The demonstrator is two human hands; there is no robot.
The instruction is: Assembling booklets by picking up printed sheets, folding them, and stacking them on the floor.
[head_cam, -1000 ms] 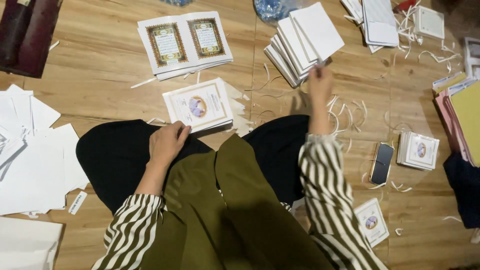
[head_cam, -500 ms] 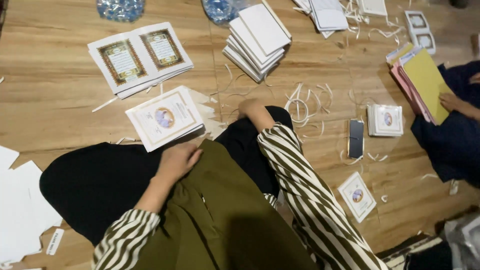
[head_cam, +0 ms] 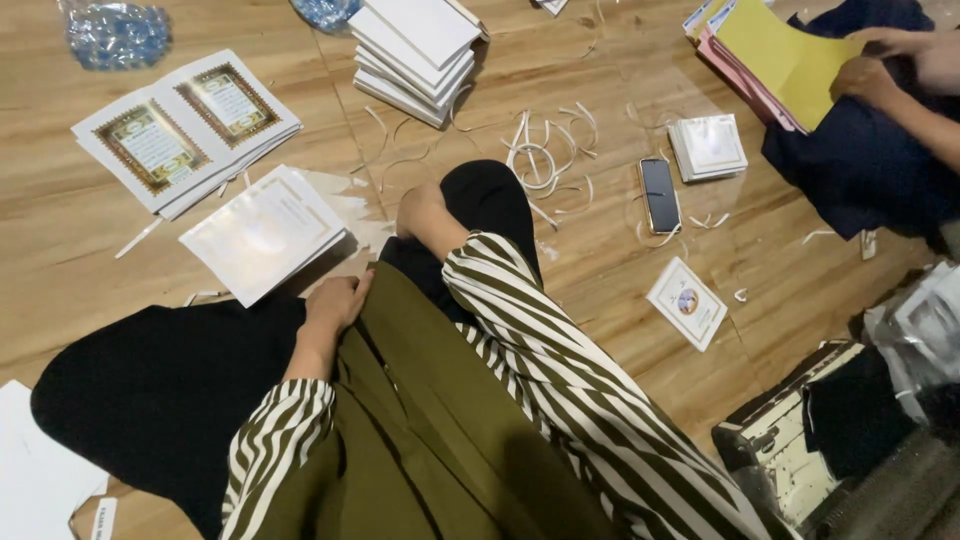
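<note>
The white booklet (head_cam: pixel 262 232) lies flat on the wooden floor (head_cam: pixel 620 290), on the left of the scene, just beyond the lap, its long axis running from near-left to far-right, slightly skewed. I place it up and to the left of both hands. My left hand (head_cam: pixel 338 302) is the nearer: it rests at the lap's edge, just short of the booklet's near corner, close but not touching as far as I can judge. Its grip is loosely curled and appears to hold nothing, though the fingertips fold under and I cannot tell for certain. My right hand (head_cam: pixel 422 212) sits further right, pressed down by the dark knee, with the booklet's right edge and some torn paper scraps between; its grip is turned away from the camera and I cannot tell whether it holds anything. Farther out: an open booklet with ornate framed pages (head_cam: pixel 185 128) lies far-left, a stack of white booklets (head_cam: pixel 415 55) far centre, curled paper strips (head_cam: pixel 545 155) and a dark phone (head_cam: pixel 659 194) to the right, a small white stack (head_cam: pixel 707 146) beyond, and a small card (head_cam: pixel 686 302) near-right. Another person's hands (head_cam: pixel 885 70) handle yellow and pink sheets (head_cam: pixel 775 55) at far right.
</note>
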